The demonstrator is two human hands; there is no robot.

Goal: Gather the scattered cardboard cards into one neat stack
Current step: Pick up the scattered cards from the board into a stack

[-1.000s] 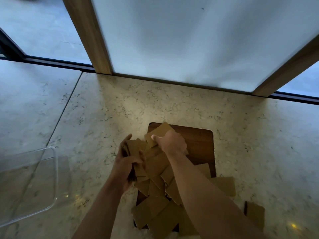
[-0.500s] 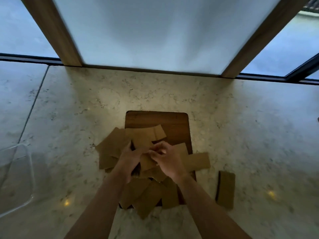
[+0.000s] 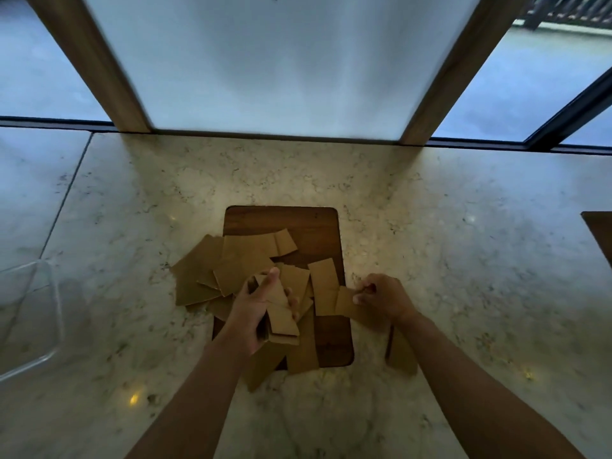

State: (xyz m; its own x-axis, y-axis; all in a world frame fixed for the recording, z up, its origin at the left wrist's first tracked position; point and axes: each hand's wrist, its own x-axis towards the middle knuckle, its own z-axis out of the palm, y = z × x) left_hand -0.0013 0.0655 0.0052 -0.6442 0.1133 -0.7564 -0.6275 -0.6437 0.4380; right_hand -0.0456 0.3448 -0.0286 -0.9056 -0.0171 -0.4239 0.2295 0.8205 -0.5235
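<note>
My left hand point(image 3: 255, 313) grips a small stack point(image 3: 281, 321) of brown cards over the board point(image 3: 318, 226). My right hand point(image 3: 381, 298) pinches one card point(image 3: 346, 303) at the board's right edge. Loose cards point(image 3: 212, 270) lie overlapped, askew across board and counter point(image 3: 430, 210).

Clear container point(image 3: 39, 313) cut by left picture edge. Dark wooden object point(image 3: 601, 236) cut at right edge. Wooden board point(image 3: 308, 226) near half hidden under cards point(image 3: 245, 256). Card count in left hand point(image 3: 251, 309) unclear.

Dim, backlit, edges warped, perhaps blurred
</note>
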